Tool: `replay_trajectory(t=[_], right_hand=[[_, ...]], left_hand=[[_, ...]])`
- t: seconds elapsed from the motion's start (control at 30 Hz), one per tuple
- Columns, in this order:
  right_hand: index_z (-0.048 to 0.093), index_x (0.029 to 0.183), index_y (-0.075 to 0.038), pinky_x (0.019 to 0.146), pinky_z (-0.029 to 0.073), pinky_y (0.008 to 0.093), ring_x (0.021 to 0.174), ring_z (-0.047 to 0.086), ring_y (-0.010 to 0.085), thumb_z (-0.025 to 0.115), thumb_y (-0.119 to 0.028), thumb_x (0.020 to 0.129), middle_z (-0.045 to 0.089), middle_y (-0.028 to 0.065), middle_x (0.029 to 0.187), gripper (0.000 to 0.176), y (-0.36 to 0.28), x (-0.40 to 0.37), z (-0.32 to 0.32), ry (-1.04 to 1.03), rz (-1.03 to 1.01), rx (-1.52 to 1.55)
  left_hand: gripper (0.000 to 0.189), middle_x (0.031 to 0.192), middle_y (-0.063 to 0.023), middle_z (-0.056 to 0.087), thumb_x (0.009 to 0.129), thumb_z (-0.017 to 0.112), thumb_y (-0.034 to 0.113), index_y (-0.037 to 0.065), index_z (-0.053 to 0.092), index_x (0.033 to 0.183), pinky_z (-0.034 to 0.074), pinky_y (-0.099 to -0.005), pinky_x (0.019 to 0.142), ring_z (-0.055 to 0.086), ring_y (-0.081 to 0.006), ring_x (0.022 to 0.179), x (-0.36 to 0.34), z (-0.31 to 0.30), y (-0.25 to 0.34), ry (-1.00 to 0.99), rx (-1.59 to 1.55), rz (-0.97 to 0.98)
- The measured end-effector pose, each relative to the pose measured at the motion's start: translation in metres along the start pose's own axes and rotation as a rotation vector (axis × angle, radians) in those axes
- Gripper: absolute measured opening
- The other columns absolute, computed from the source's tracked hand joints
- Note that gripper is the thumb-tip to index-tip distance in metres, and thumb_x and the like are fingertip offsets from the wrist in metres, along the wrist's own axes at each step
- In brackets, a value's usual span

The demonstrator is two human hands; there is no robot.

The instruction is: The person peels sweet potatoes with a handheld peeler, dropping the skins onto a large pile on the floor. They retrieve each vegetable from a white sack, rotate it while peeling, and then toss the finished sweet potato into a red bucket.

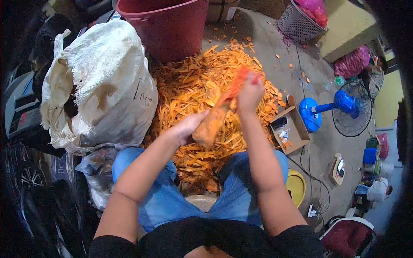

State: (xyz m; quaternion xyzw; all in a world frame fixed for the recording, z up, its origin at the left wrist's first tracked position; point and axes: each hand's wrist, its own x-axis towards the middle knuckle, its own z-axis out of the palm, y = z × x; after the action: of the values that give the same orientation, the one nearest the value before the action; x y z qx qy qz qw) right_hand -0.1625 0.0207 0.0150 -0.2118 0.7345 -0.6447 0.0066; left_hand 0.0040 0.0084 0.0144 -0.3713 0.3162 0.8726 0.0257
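A thick carrot [214, 125] slants up and away over a large heap of orange peelings [185, 103]. Its near end is brownish and rough. My left hand [189, 127] is closed round its side, the thumb lying along it. At the far end, my right hand [250, 96] is curled shut beside a bright red-orange blurred stretch. Motion smears its fingers, and whatever they grip there, partly reddish, cannot be made out.
A white woven sack [107, 77] stands at the left, with a big red tub [167, 32] behind the heap. To the right are a cardboard box [297, 129], a blue fan [331, 107], cables and a yellow lid [296, 187]. A grey basket [300, 23] stands farther back.
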Motion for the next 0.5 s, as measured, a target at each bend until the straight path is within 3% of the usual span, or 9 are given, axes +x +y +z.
replay_trajectory(t=[0.03,0.13,0.2,0.23,0.33,0.4,0.43,0.5], right_hand=[[0.048,0.063,-0.001,0.046,0.035,0.0308,0.048,0.045,0.0144,0.045,-0.020,0.081,0.049,0.0048,0.053,0.027,-0.005,0.017,-0.008,0.073,0.143,0.087],[0.048,0.066,-0.001,0.048,0.037,0.0295,0.050,0.046,0.0141,0.045,-0.018,0.081,0.050,0.0042,0.057,0.024,0.017,0.044,-0.021,0.172,0.045,-0.042],[0.049,0.068,0.000,0.049,0.037,0.0274,0.051,0.045,0.0125,0.046,-0.018,0.081,0.051,0.0040,0.059,0.023,0.004,0.036,-0.019,0.150,0.232,0.077],[0.049,0.068,0.000,0.050,0.036,0.0261,0.053,0.043,0.0111,0.046,-0.018,0.081,0.050,0.0037,0.060,0.023,-0.018,0.023,-0.019,-0.004,0.338,0.132],[0.048,0.068,0.000,0.046,0.034,0.0273,0.050,0.041,0.0117,0.046,-0.020,0.081,0.048,0.0025,0.056,0.025,-0.017,-0.017,-0.002,-0.232,0.113,0.227],[0.048,0.067,-0.001,0.045,0.033,0.0282,0.048,0.040,0.0124,0.046,-0.022,0.081,0.047,0.0029,0.054,0.025,-0.024,-0.041,0.003,-0.297,0.074,0.297],[0.047,0.067,-0.001,0.044,0.033,0.0295,0.046,0.039,0.0140,0.045,-0.022,0.081,0.045,0.0045,0.051,0.026,-0.028,-0.050,0.002,-0.348,0.023,0.184],[0.045,0.065,-0.002,0.044,0.032,0.0330,0.044,0.040,0.0198,0.045,-0.023,0.081,0.042,0.0096,0.048,0.026,-0.026,-0.055,0.003,-0.395,-0.008,0.044]], left_hand=[[0.038,0.087,-0.0080,0.057,0.085,0.032,0.034,0.004,0.046,0.102,0.047,-0.0306,0.065,0.057,-0.0171,0.074,-0.009,0.009,0.000,-0.012,-0.023,-0.007],[0.038,0.089,-0.0076,0.056,0.084,0.034,0.034,0.004,0.046,0.104,0.047,-0.0302,0.066,0.057,-0.0158,0.075,-0.018,0.020,0.001,0.028,0.004,-0.026],[0.037,0.090,-0.0079,0.056,0.085,0.032,0.032,0.004,0.045,0.105,0.047,-0.0304,0.067,0.057,-0.0154,0.077,-0.009,0.013,-0.002,0.005,-0.086,0.000],[0.037,0.091,-0.0080,0.056,0.085,0.030,0.031,0.004,0.045,0.104,0.047,-0.0303,0.067,0.056,-0.0158,0.077,-0.005,0.011,0.000,0.037,-0.162,0.016],[0.036,0.092,-0.0084,0.055,0.086,0.025,0.029,0.005,0.046,0.102,0.047,-0.0304,0.067,0.056,-0.0175,0.078,0.011,-0.005,0.002,0.108,-0.192,0.051],[0.035,0.091,-0.0088,0.055,0.086,0.025,0.029,0.005,0.047,0.100,0.048,-0.0308,0.067,0.056,-0.0177,0.077,0.014,-0.010,0.003,-0.007,-0.229,0.103],[0.035,0.089,-0.0090,0.056,0.086,0.026,0.029,0.004,0.047,0.098,0.048,-0.0308,0.064,0.056,-0.0170,0.075,0.012,-0.003,0.006,0.095,-0.251,0.115],[0.035,0.087,-0.0088,0.056,0.086,0.027,0.029,0.004,0.047,0.098,0.049,-0.0307,0.062,0.057,-0.0165,0.073,0.016,-0.003,0.004,0.115,-0.246,0.148]])
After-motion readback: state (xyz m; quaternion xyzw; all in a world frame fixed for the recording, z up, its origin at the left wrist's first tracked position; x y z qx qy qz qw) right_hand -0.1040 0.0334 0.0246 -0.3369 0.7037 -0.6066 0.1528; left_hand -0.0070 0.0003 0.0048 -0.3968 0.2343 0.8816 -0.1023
